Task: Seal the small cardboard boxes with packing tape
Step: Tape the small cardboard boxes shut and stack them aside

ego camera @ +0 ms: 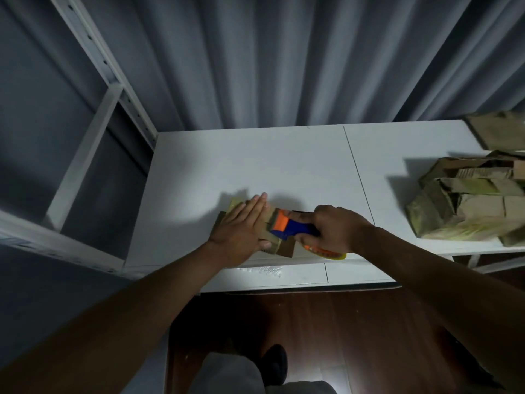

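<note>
Cardboard is lying flat under your left hand (241, 226): one small box (279, 245) near the front edge of the white table (255, 166), and you are pressing it down with straight fingers held together, thumb tucked along its near side. Your right hand (336, 227) is gripping the tape gun (287, 227), fingers curled round the blue handle, with the orange head resting on the box top just beside your left fingertips. You are most likely drawing tape along the seam, so keep the left palm bearing down to stop the box sliding, hold the gun's head low against the cardboard, and pull in one steady line along the flaps; whether the tape is centred on the seam is not clear from here, because your hands are covering most of the top. Mind your left fingers, since the gun is working right next to them. Counting up: you are working on one box with one tape gun, and a heap of boxes (471, 200) is waiting well apart at the right end of the table, too jumbled to number.
</note>
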